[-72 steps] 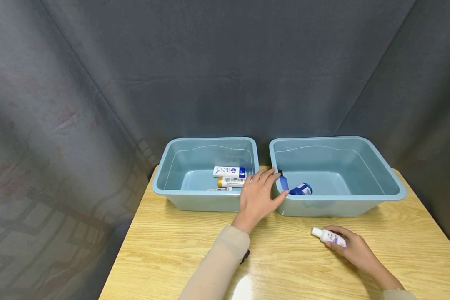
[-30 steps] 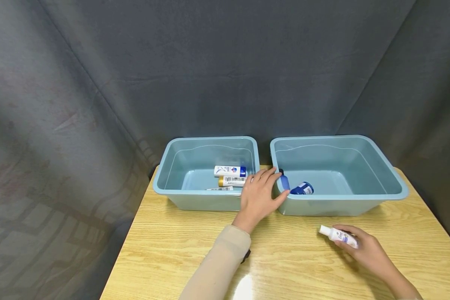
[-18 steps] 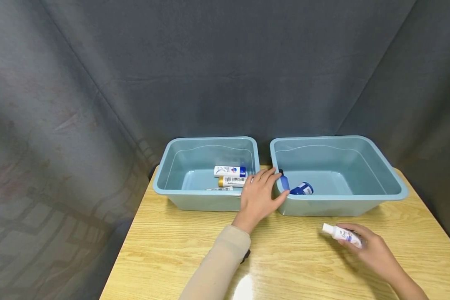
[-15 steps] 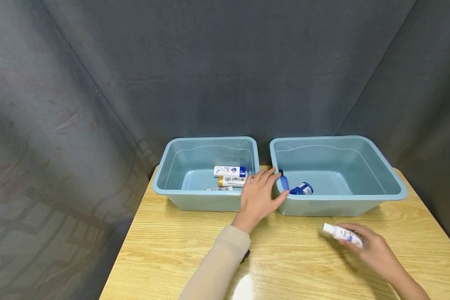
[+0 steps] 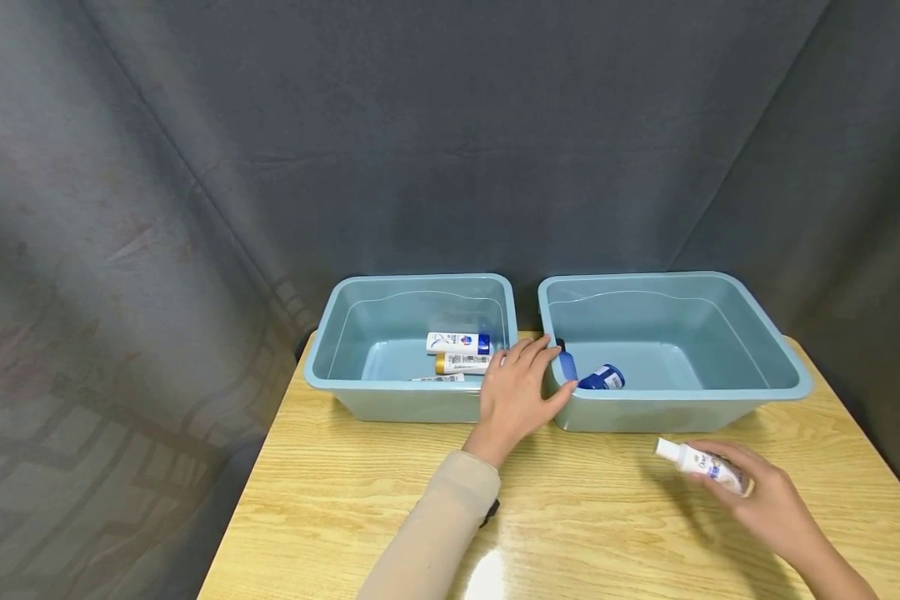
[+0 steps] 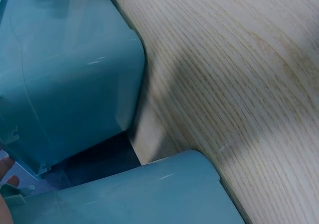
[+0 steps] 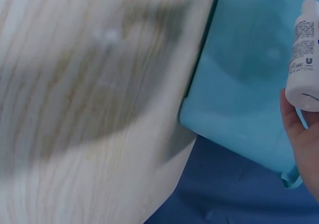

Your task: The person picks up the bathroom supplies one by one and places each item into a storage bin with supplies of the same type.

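My right hand holds a small white bottle above the table, in front of the right tub, its white cap pointing up and left. The right wrist view shows the same bottle with printed small text, pinched by the hand. My left hand spans the gap between the two tubs, fingers spread and relaxed, fingertips at the facing rims. At the left wrist view's edge, part of that hand shows by the rims.
The left tub holds a white bottle with a blue cap, a gold-capped tube and a white tube. In the right tub lie two blue bottles. A dark curtain hangs behind the wooden table.
My right hand has moved to the right with the white bottle, whose shadow now falls farther from it. My left hand has stayed where it was.
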The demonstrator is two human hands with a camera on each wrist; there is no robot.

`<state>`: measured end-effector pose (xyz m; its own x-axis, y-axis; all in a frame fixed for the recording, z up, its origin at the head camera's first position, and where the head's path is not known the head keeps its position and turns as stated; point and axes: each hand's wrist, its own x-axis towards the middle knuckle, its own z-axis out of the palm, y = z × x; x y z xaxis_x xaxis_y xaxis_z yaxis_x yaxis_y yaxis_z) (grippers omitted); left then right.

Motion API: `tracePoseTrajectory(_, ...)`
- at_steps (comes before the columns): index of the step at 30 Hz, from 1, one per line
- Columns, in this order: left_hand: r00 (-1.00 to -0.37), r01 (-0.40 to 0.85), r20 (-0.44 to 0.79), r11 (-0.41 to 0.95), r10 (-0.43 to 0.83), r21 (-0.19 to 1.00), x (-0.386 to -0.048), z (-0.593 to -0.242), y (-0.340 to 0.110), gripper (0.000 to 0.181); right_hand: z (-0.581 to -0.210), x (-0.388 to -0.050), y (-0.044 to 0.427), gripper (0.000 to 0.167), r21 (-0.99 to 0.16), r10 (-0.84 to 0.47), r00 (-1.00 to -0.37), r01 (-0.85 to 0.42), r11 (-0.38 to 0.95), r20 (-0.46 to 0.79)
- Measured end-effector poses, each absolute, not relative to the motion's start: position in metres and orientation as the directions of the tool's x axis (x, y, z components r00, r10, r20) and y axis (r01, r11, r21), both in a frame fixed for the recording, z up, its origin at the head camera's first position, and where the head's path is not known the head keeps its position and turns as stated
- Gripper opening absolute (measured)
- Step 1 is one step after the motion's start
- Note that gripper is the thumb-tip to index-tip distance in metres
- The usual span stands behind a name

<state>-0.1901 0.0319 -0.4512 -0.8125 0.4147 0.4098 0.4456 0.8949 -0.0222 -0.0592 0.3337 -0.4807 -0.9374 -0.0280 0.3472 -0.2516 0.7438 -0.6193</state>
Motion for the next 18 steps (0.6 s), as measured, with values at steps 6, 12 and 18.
tracePoseTrajectory(6,-0.812,0.449,0.406,0.893,0.420,-0.025,-0.190,-0.452,0.031,0.060,-0.471,-0.057,0.333,0.046,-0.626,-0.011,-0.930,-0.256,0.736,0.368)
tracePoseTrajectory(12,-0.813,0.445,0.407,0.895,0.416,-0.024,-0.190,-0.452,0.029,0.060,-0.462,-0.059,0.334,0.048,-0.625,-0.013,-0.914,-0.287,0.726,0.405)
tracePoseTrajectory(18,-0.815,0.452,0.399,0.892,0.420,-0.017,-0.190,-0.452,0.030,0.061,-0.452,-0.061,0.339,0.047,-0.622,0.001,-0.914,-0.276,0.733,0.407)
